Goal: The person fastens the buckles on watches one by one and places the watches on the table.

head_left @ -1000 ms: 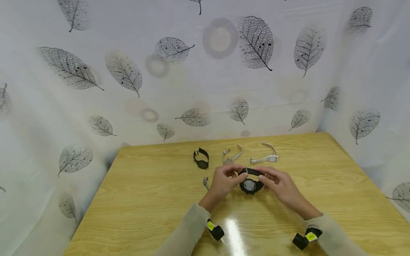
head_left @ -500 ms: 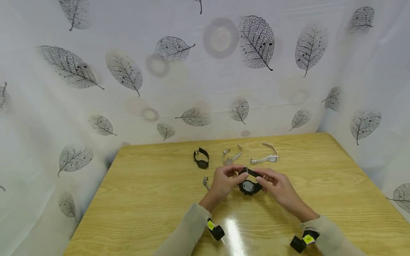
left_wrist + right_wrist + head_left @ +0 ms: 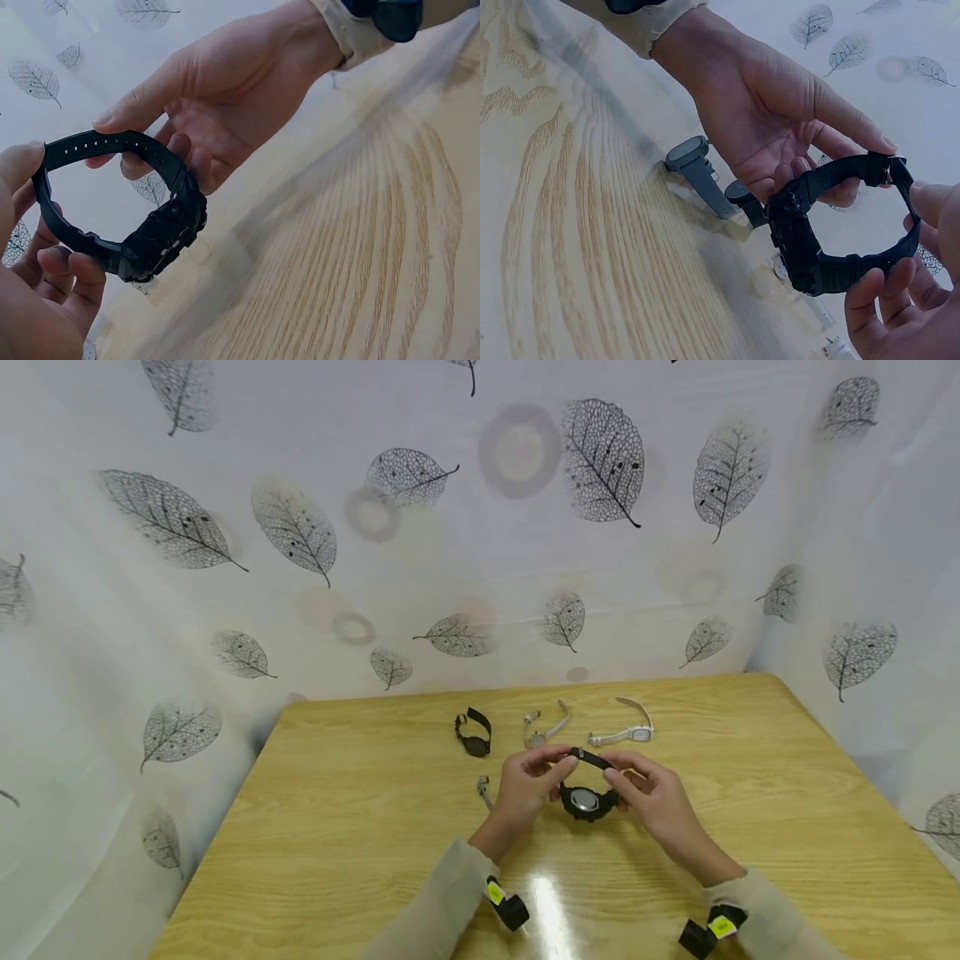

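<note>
A chunky black wristwatch [image 3: 588, 804] is held up over the table, its strap closed into a loop with the case hanging at the bottom. My left hand [image 3: 528, 787] pinches the strap near the buckle [image 3: 889, 169], thumb on top and fingers beneath. On the other side, my right hand [image 3: 654, 793] grips the holed part of the strap [image 3: 97, 142]. In the left wrist view, the case [image 3: 165, 236] faces away, so its dial is hidden. A grey-strapped watch [image 3: 699, 176] lies on the table beside my left hand, partly covered by it in the head view.
On the wooden table [image 3: 337, 827], a black watch [image 3: 476, 745], a slim pale watch [image 3: 537, 739] and a white watch [image 3: 640, 733] lie in a row at the back. A leaf-patterned curtain [image 3: 465, 543] stands behind the table.
The black wristwatch has tilted, its case dropping slightly and the strap loop showing wider. My right hand has shifted a little. The watches on the table have stayed put.
</note>
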The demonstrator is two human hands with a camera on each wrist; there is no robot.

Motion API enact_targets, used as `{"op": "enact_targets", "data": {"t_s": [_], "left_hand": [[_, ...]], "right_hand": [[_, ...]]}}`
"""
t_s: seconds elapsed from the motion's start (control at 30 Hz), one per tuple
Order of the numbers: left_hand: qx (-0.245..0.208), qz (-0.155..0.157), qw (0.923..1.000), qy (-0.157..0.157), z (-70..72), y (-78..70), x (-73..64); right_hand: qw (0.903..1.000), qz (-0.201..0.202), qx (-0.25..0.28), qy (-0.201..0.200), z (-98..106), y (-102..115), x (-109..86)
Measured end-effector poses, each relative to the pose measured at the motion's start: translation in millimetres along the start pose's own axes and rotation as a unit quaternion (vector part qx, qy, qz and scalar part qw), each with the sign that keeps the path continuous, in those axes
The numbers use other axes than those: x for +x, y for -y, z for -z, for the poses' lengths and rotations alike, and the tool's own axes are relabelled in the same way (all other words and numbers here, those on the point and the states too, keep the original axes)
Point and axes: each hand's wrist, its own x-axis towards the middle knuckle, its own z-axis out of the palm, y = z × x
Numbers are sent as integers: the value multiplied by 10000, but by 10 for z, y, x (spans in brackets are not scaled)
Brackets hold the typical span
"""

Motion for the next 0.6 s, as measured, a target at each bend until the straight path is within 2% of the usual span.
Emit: {"op": "enact_targets", "data": {"t_s": [0.1,0.27,0.6], "left_hand": [[-89,27,9999,-71,-15,7,-7],[-106,-56,9999,18,-19,7,-6],[-108,31,9999,23,-11,7,10]], "right_hand": [[9999,-86,85,-62,6,1,-4],[9998,-93,138,-61,16,-2,-3],[9999,-76,83,-50,-1,11,9]]}}
